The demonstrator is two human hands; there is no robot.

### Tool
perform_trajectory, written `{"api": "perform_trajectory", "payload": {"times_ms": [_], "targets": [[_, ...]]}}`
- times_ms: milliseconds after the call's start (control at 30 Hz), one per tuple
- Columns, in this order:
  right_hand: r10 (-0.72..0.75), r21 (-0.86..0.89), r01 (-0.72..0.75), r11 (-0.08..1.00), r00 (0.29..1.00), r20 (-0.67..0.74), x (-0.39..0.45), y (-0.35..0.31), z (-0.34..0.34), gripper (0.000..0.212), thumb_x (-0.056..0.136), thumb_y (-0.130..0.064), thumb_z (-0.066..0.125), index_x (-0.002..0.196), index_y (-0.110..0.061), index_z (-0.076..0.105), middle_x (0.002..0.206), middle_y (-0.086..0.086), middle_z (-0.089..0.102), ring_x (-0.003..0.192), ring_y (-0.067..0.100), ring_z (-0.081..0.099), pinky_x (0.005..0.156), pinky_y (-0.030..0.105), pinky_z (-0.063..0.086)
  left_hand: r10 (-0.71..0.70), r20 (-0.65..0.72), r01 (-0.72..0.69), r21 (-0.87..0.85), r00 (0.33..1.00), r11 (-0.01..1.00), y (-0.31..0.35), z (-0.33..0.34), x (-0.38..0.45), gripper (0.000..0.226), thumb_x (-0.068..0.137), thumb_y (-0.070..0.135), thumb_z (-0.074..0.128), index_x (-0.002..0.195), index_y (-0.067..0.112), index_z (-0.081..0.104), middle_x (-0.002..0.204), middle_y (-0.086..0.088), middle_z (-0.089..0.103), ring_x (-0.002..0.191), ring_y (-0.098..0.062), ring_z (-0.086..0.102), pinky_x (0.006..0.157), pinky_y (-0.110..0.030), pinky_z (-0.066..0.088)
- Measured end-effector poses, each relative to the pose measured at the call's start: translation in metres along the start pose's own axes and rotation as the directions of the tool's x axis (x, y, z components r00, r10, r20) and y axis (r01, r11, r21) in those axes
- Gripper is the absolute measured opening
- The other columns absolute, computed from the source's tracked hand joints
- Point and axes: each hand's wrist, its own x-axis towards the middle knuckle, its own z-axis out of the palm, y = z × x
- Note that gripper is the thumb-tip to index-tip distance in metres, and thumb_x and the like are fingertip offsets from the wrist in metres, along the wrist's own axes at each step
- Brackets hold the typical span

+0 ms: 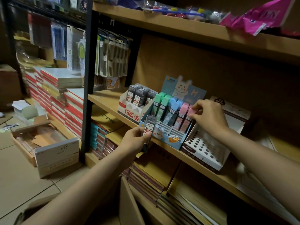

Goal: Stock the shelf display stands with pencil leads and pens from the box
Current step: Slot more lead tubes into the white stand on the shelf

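A: From the head view, what is being held?

B: A grey lead case (148, 127) is being pinched by the left hand (134, 140), just in front of the bunny stand (164, 135) on the shelf (103, 98). A pink lead case (190, 112) is being pinched at its top by the right hand (209, 116), in the back row.

A: How should it be done well?

B: The pink case should be kept straight and pushed gently down into its slot.

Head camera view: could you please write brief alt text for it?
A right hand pinches a pink lead case in the bunny display stand, while the left hand holds a grey 0.7 lead case before the shelf.
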Motion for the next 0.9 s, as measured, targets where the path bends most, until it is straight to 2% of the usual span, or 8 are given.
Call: {"api": "perform_trajectory", "payload": {"times_ms": [133, 267, 367, 467, 533, 667, 767, 900], "targets": [[-0.02, -0.087, 0.016, 0.996, 0.999, -0.039, -0.002, -0.001, 0.003, 0.02, 0.082, -0.022, 0.077, 0.098, -0.013, 0.072, 0.102, 0.003, 0.062, 0.092, 0.018, 0.058, 0.081, 0.038, 0.054, 0.019, 0.026, -0.019, 0.002, 0.999, 1.0, 0.005, -0.001, -0.003, 0.016, 0.096, 0.018, 0.055, 0.107, 0.012, 0.065, 0.109, -0.013, 0.068, 0.106, -0.031, 0.064, 0.095, -0.047, 0.052], [-0.008, -0.09, 0.006, 0.996, 1.0, -0.02, 0.0, -0.003, 0.001, 0.022, 0.088, -0.025, 0.07, 0.105, -0.012, 0.071, 0.108, 0.006, 0.06, 0.092, 0.014, 0.052, 0.076, 0.028, 0.047, 0.057, 0.033, -0.057, -0.006, 0.998, 0.998, 0.007, -0.005, -0.002, 0.016, 0.094, 0.017, 0.059, 0.106, 0.012, 0.067, 0.105, -0.01, 0.071, 0.101, -0.025, 0.067, 0.091, -0.044, 0.055], [-0.023, 0.076, 0.028, 0.997, 0.998, -0.063, 0.001, -0.025, 0.0, 0.033, 0.09, -0.031, 0.066, 0.119, -0.016, 0.063, 0.117, 0.003, 0.056, 0.091, 0.009, 0.051, 0.075, 0.02, 0.041, 0.119, 0.009, -0.119, 0.001, 0.993, 0.993, 0.007, -0.008, 0.002, 0.017, 0.09, 0.015, 0.064, 0.106, 0.014, 0.067, 0.099, -0.007, 0.073, 0.093, -0.018, 0.071, 0.078, -0.033, 0.058], [-0.087, 0.38, 0.021, 0.925, 0.984, 0.157, -0.002, -0.066, 0.008, 0.035, 0.091, -0.034, 0.065, 0.124, -0.024, 0.057, 0.104, -0.009, 0.062, 0.084, -0.001, 0.058, 0.062, 0.008, 0.044, 0.174, 0.002, -0.174, 0.015, 0.985, 0.985, 0.011, -0.011, 0.006, 0.02, 0.087, 0.015, 0.067, 0.107, 0.014, 0.065, 0.091, -0.002, 0.074, 0.084, -0.01, 0.072, 0.063, -0.021, 0.055], [-0.154, 0.432, 0.033, 0.901, 0.956, 0.248, -0.003, -0.087, 0.018, 0.036, 0.088, -0.034, 0.07, 0.122, -0.031, 0.057, 0.094, -0.015, 0.062, 0.082, -0.002, 0.06, 0.064, 0.01, 0.044, 0.203, -0.015, -0.203, 0.033, 0.979, 0.979, 0.015, -0.016, 0.011, 0.021, 0.087, 0.015, 0.067, 0.108, 0.014, 0.065, 0.091, -0.003, 0.074, 0.087, -0.013, 0.072, 0.068, -0.026, 0.056], [-0.144, 0.448, 0.026, 0.893, 0.963, 0.23, 0.02, -0.107, 0.025, 0.027, 0.083, -0.02, 0.077, 0.107, -0.026, 0.067, 0.089, -0.009, 0.066, 0.082, 0.011, 0.067, 0.077, 0.034, 0.058, 0.279, -0.087, -0.271, 0.095, 0.956, 0.958, 0.021, -0.027, 0.02, 0.028, 0.092, 0.021, 0.063, 0.119, 0.016, 0.06, 0.108, -0.004, 0.069, 0.1, -0.018, 0.067, 0.078, -0.03, 0.057], [-0.058, 0.511, 0.002, 0.859, 0.994, 0.093, 0.057, -0.108, 0.02, 0.021, 0.083, -0.014, 0.075, 0.099, -0.022, 0.064, 0.093, -0.003, 0.067, 0.088, 0.019, 0.068, 0.081, 0.043, 0.059, 0.427, -0.148, -0.33, 0.433, 0.892, 0.839, 0.02, -0.039, 0.027, 0.04, 0.096, 0.032, 0.054, 0.135, 0.022, 0.048, 0.136, -0.002, 0.049, 0.12, -0.014, 0.05, 0.098, -0.037, 0.049], [-0.008, 0.351, 0.031, 0.936, 0.998, -0.066, 0.09, -0.104, 0.025, 0.019, 0.082, -0.018, 0.076, 0.093, -0.023, 0.061, 0.092, -0.004, 0.066, 0.089, 0.016, 0.065, 0.077, 0.033, 0.056, 0.455, 0.032, -0.304, 0.785, 0.89, 0.539, 0.013, -0.051, 0.037, 0.059, 0.096, 0.043, 0.05, 0.15, 0.031, 0.027, 0.161, 0.006, 0.007, 0.148, -0.02, 0.003, 0.118, -0.044, 0.014]]}}
